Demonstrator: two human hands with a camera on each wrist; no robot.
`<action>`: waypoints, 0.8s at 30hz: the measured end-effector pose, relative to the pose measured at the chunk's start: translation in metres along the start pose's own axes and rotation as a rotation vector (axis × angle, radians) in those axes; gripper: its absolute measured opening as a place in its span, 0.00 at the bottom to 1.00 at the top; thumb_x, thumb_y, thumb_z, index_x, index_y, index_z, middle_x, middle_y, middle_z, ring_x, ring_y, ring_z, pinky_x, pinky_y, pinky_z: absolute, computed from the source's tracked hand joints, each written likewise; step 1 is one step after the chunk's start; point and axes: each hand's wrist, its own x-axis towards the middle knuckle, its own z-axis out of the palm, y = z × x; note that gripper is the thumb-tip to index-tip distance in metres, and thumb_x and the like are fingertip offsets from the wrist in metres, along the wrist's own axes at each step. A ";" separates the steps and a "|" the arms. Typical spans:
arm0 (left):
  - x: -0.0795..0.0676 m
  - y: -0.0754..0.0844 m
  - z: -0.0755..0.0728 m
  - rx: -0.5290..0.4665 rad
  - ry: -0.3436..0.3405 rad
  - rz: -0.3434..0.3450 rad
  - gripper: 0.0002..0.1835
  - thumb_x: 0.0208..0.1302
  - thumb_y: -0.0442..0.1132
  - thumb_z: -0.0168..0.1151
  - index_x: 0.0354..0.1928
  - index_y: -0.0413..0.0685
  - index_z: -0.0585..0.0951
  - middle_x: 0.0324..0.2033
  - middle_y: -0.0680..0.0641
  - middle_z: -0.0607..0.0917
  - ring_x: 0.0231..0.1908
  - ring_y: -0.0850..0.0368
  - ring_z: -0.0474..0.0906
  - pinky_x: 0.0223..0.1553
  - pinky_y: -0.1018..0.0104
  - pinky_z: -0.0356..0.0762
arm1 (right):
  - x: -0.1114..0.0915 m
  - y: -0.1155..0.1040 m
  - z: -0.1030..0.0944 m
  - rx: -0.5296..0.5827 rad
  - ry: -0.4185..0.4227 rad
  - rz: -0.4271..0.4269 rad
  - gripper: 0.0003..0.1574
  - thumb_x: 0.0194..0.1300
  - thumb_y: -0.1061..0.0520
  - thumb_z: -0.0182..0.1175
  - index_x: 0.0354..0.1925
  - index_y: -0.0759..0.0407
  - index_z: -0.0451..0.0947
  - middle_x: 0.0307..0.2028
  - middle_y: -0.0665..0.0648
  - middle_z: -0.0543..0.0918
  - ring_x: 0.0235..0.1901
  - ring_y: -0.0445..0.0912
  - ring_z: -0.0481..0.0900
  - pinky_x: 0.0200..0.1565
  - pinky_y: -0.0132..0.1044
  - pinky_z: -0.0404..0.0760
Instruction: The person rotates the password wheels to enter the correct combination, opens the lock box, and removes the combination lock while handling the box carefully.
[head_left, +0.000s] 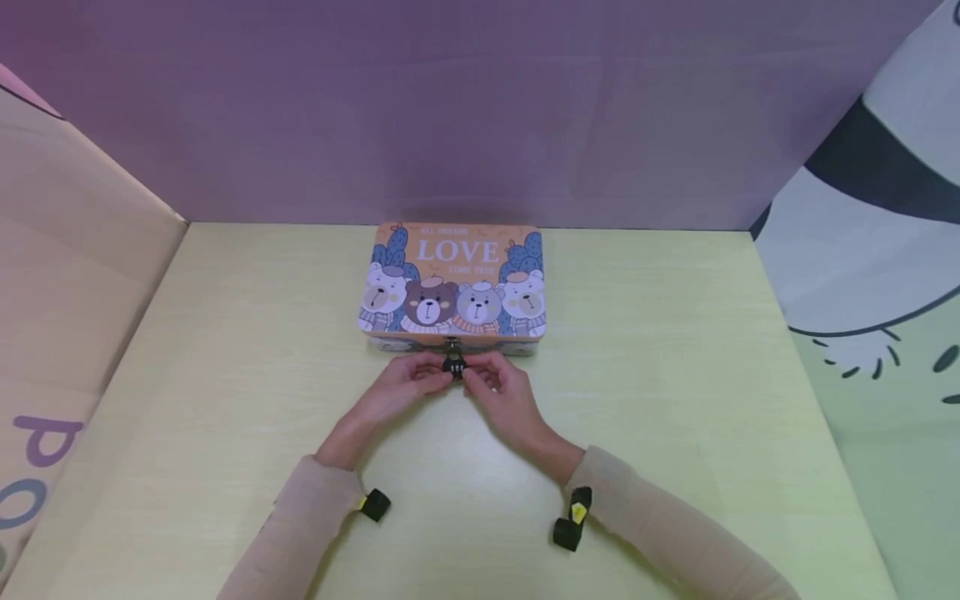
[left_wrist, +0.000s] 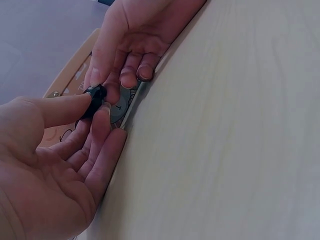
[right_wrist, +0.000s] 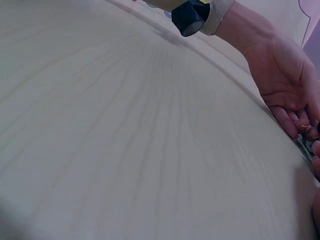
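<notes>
Padlock: small black combination padlock with a row of pale-marked dials; it sits at the middle of the box's front edge, its shackle up at the clasp; whether the shackle is locked, I cannot tell
Left hand: the bare left hand pinches the padlock's left side, thumb on the near face and fingers behind
Right hand: the bare right hand pinches the other side between thumb and index finger; its remaining fingers curl loosely near the box front
Box: rectangular, metal-looking lidded box, orange with four cartoon bears, blue cacti and the word LOVE; lid down, standing at the table's far side
Table: pale yellow wood-grain table; plain purple backdrop behind it
Sleeves: beige left sleeve and beige right sleeve; a small black camera at each wrist
</notes>
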 end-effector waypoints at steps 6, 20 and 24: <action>0.000 0.000 -0.001 -0.011 -0.005 -0.010 0.17 0.65 0.34 0.62 0.54 0.34 0.77 0.49 0.39 0.83 0.47 0.51 0.81 0.55 0.62 0.78 | 0.001 0.001 0.000 0.019 0.001 0.012 0.11 0.68 0.63 0.59 0.49 0.61 0.77 0.38 0.59 0.84 0.35 0.52 0.82 0.38 0.38 0.85; 0.001 0.001 -0.001 -0.089 0.004 -0.017 0.17 0.65 0.32 0.61 0.54 0.30 0.76 0.47 0.37 0.83 0.43 0.55 0.81 0.51 0.64 0.80 | -0.002 -0.029 -0.001 0.052 -0.010 0.086 0.12 0.68 0.68 0.57 0.50 0.70 0.75 0.39 0.67 0.82 0.39 0.65 0.80 0.42 0.46 0.85; 0.002 0.002 -0.001 -0.094 0.007 -0.015 0.17 0.66 0.32 0.58 0.53 0.28 0.76 0.47 0.36 0.83 0.40 0.55 0.82 0.50 0.63 0.81 | -0.003 -0.037 -0.001 0.081 -0.009 0.097 0.12 0.68 0.68 0.57 0.50 0.70 0.75 0.40 0.68 0.82 0.40 0.66 0.79 0.43 0.45 0.85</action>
